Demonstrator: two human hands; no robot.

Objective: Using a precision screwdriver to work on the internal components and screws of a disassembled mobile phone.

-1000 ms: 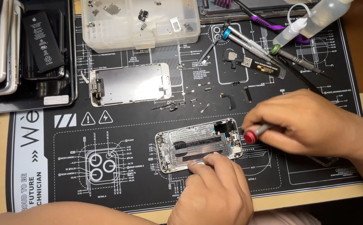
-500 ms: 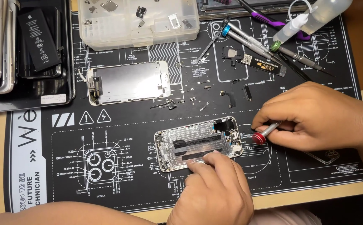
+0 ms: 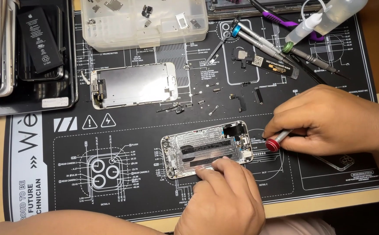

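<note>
An opened phone body (image 3: 198,148) with bare metal insides lies in the middle of a black printed work mat (image 3: 124,139). My left hand (image 3: 222,198) rests its fingertips on the body's near edge, holding it down. My right hand (image 3: 333,122) is closed around a small screwdriver with a red cap (image 3: 275,143), just right of the phone body and apart from it. The screwdriver's shaft and tip are hidden inside the hand.
A detached screen panel (image 3: 133,85) lies behind the phone body, with small screws and parts (image 3: 207,102) scattered beside it. A clear parts box (image 3: 143,21) stands at the back. Stacked phones and a battery (image 3: 39,39) are back left; screwdrivers (image 3: 259,41) and a squeeze bottle (image 3: 324,17) back right.
My right hand has drawn the red-capped screwdriver a little to the right, away from the phone body's right end. My left hand has stayed on the body's near edge.
</note>
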